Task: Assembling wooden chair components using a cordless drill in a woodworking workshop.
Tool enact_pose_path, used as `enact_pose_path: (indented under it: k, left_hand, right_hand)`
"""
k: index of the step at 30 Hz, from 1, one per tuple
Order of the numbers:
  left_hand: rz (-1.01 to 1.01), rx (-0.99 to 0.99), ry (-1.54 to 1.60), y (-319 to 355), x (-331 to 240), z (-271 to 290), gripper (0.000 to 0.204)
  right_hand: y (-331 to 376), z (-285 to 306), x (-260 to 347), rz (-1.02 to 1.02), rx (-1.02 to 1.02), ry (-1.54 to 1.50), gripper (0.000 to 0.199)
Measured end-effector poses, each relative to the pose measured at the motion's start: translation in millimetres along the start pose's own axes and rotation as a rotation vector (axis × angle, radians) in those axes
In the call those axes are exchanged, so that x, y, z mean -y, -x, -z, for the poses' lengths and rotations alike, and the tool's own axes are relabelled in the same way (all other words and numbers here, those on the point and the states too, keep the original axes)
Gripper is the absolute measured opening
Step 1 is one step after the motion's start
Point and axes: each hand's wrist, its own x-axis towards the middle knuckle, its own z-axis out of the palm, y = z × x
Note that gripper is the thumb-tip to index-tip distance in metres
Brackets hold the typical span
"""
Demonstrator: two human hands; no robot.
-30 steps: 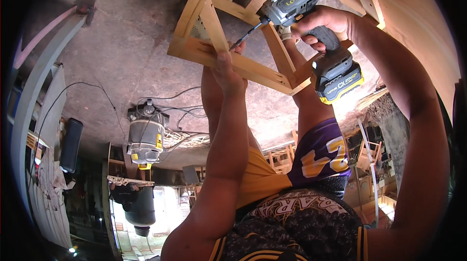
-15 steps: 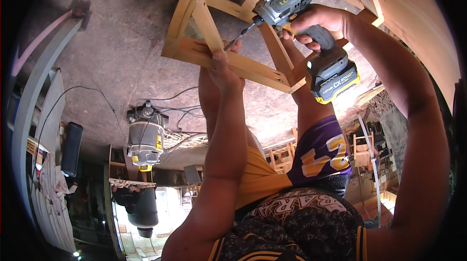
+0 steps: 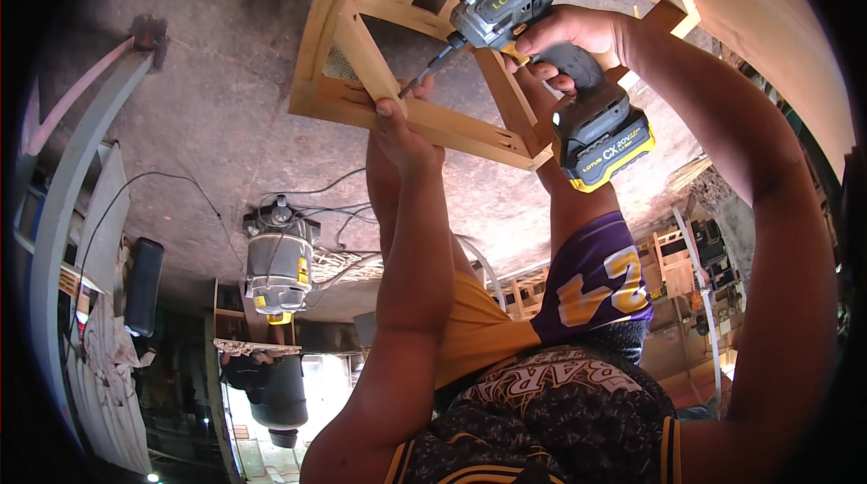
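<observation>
Stained concrete floor fills a dim workshop, with a grey cylindrical machine with yellow labels and loose black cables on the left, and a broad pale wooden panel curving along the right. Ahead of the person's body, over the floor, is a light-brown slatted wooden frame.

Compared with a moment ago, the frame and the grey-and-black cordless impact driver have shifted slightly left together, while the slim dark driver bit is at the same joint — so the work, as far as I can judge, carries on at one spot rather than moving to another.

The driver's barrel and bit share one long axis, running from far right to near left, tip pointing left and toward the person. Its handle slants toward near right, ending in a yellow-trimmed battery. The frame's nearest rail runs left to right, its right end slightly nearer.

The right hand has its fingers wrapped around the driver's handle. The left hand clasps the near rail beside a short wooden brace — thumb on the near side, fingers beyond, close to the bit's tip. Whether a screw sits under the tip cannot be told.
</observation>
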Motion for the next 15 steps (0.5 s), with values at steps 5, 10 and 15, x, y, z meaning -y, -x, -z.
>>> enact_pose_path:
  k: [5, 10, 15]
  left_hand:
    - [0.013, 0.027, -0.027, 2.0, -3.1, 1.0, 0.084]
    - [0.018, 0.053, -0.023, 2.0, -5.5, 3.0, 0.095]
    - [0.068, 0.009, -0.032, 3.0, -3.6, -1.0, 0.102]
  right_hand:
    - [-3.9, 2.5, -4.8, 0.058, -0.029, 0.049, 0.035]
    - [-1.9, -0.9, -5.4, 0.109, -0.057, 0.094, 0.036]
    - [-2.6, 4.7, -9.0, 0.074, 0.001, 0.064, 0.031]
